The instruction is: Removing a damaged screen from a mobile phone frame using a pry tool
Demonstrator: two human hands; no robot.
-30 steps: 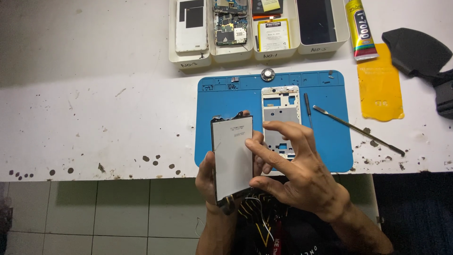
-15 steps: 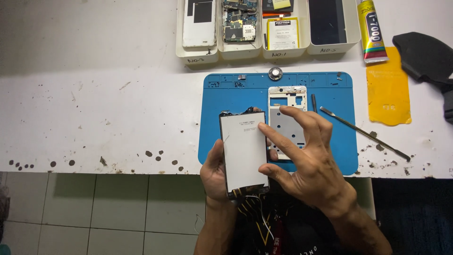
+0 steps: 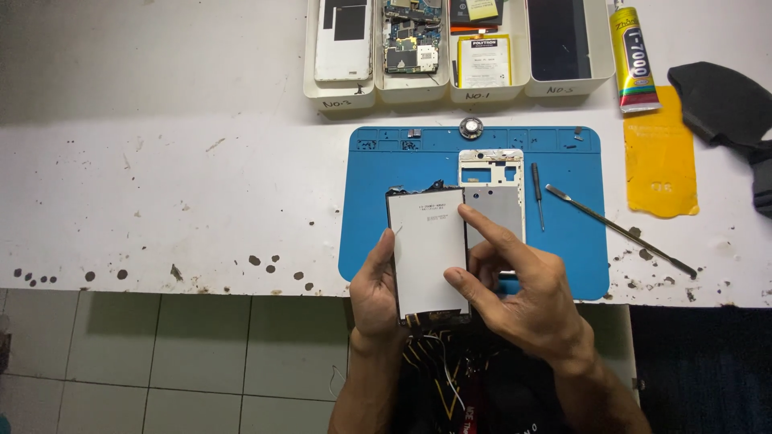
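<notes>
My left hand grips a phone display panel by its left edge, white back side up, above the near edge of a blue work mat. My right hand holds the panel's right edge with thumb and fingers, the index finger stretched toward its top right corner. A white phone frame lies flat on the mat just behind the panel, partly covered by my right fingers.
A small screwdriver and a long metal pry tool lie on the mat's right side. Several white trays with phone parts line the back edge. A glue tube, a yellow sheet and a dark object sit right.
The view has shifted slightly. My right index finger has moved up along the panel's right edge; both hands keep hold of the panel.
</notes>
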